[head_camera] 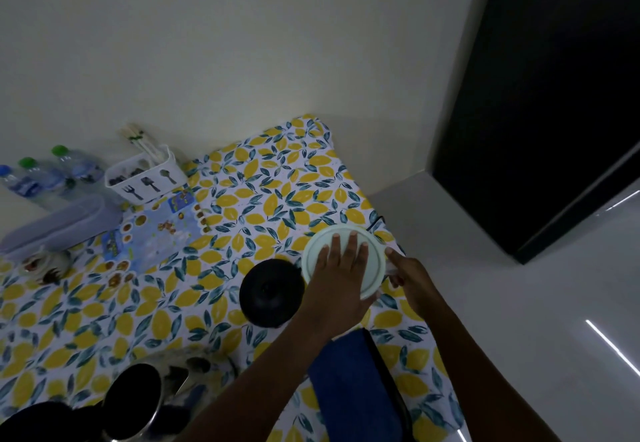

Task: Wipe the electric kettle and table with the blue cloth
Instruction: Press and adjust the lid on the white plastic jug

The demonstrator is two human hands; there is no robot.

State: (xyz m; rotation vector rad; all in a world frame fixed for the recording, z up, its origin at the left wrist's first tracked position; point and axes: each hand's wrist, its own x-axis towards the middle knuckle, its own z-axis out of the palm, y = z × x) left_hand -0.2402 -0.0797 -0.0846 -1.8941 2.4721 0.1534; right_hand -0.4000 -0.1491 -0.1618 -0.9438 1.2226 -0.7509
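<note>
The electric kettle (315, 254) shows from above as a white round lid near the right edge of the table (277, 182), which has a lemon-print cover. My left hand (343, 268) lies flat on the lid with its fingers spread. My right hand (410, 277) is at the kettle's right side, fingers curled around what looks like its pale handle. The blue cloth (349, 382) lies folded on the table near me, partly under my left forearm, and neither hand touches it.
A black round object (268, 294) stands touching the kettle's left side. A black cord (384, 369) runs along the cloth. A white cutlery holder (145, 178) and water bottles (52, 175) stand at the far left; a metal pot (135, 400) is near left.
</note>
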